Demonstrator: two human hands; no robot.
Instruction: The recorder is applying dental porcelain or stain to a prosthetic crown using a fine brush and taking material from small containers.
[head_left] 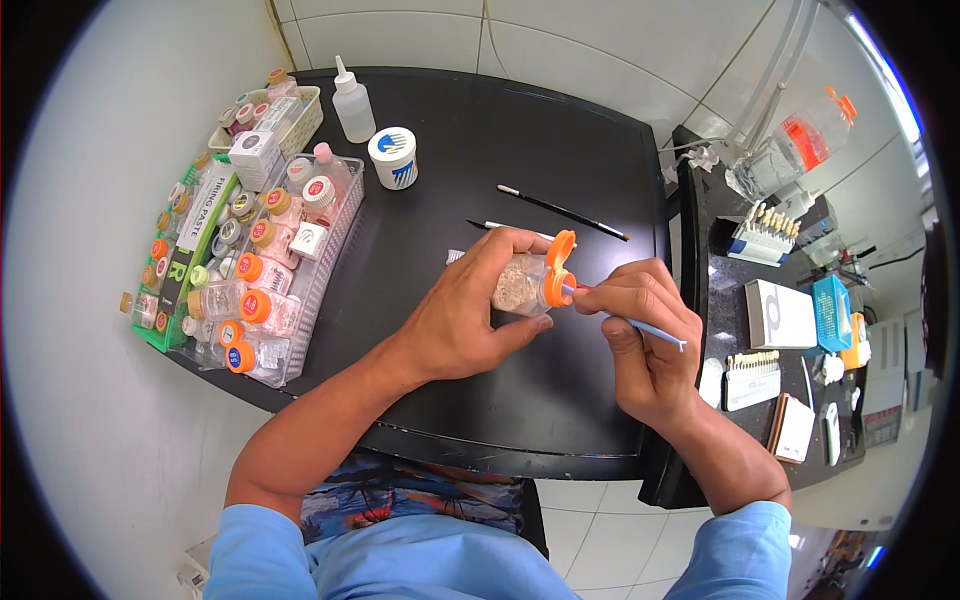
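Note:
Tilted sideways over the black table, a clear jar [518, 287] of beige powder lies in the grip of my left hand [455, 310]. Its orange flip lid [562, 248] stands open towards the right. My right hand [655, 345] is closed around a thin blue stick [660, 334], whose inner end reaches the jar's mouth; how far it goes in is hard to see. Beyond my hands, a black brush [575, 215] rests on the table. A second thin brush [500, 226], with a white handle, is partly hidden behind my left hand.
At the left, a grey basket [325, 262] holds several small capped jars, beside a green basket [163, 338] and a cream basket [308, 122]. A squeeze bottle [353, 110] and white tub [394, 160] stand at the back. The right counter carries a white box [780, 315] and tooth shade guides [752, 385].

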